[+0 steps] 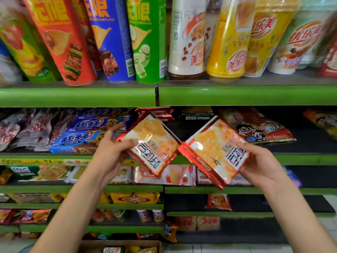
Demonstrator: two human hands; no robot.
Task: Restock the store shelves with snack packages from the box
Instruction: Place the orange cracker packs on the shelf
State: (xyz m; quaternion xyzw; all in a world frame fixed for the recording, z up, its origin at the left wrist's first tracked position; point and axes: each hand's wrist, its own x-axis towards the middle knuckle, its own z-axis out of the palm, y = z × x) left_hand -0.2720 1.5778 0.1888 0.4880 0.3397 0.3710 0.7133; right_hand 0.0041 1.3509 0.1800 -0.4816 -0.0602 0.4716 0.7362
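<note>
I hold two orange-and-white snack packages with red edges in front of the green shelves. My left hand (111, 152) grips the left package (153, 141) by its lower left corner, tilted. My right hand (259, 163) grips the right package (211, 148) at its lower right corner; it looks like a stack of two or more packs. Both packages hang level with the second shelf (255, 95), where similar red packs (156, 112) lie at the back. The cardboard box (120, 246) sits on the floor at the bottom edge, with more packs inside.
Tall chip cans (109, 39) and milk-tea cups (228, 42) fill the top shelf. Blue cookie packs (87, 132) lie left on the second shelf, a red cartoon bag (259, 130) right. Dark bare shelf space (310, 141) shows at right on several levels.
</note>
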